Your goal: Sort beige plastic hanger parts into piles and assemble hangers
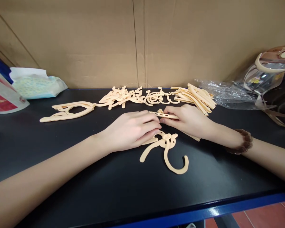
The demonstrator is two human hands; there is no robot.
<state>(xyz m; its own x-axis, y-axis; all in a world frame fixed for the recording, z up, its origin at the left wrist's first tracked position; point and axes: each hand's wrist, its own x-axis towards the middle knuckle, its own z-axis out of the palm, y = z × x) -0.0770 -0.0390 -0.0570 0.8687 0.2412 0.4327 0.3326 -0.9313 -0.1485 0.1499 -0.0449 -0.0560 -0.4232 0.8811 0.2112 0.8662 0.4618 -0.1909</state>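
Note:
My right hand point(188, 120) pinches a slotted cream plastic hanger arm point(167, 116) between thumb and fingers. My left hand point(133, 131) has its fingers curled together at the other end of this arm; its fingertips are partly hidden. Just below both hands, a hanger hook point(177, 171) lies on the black table point(133, 190), joined to a flat round piece with more curved parts. Some of those parts run under my left fingers. Another cream piece point(195, 138) shows beneath my right hand.
Loose hooks point(120, 96) lie in a pile at the back, with stacked hanger arms point(194, 96) to their right. A folded hanger point(71, 110) sits at left, near a tissue pack point(38, 85) and a cup point(4, 95). Clear plastic wrap point(224, 93) and a bottle point(263, 74) stand right.

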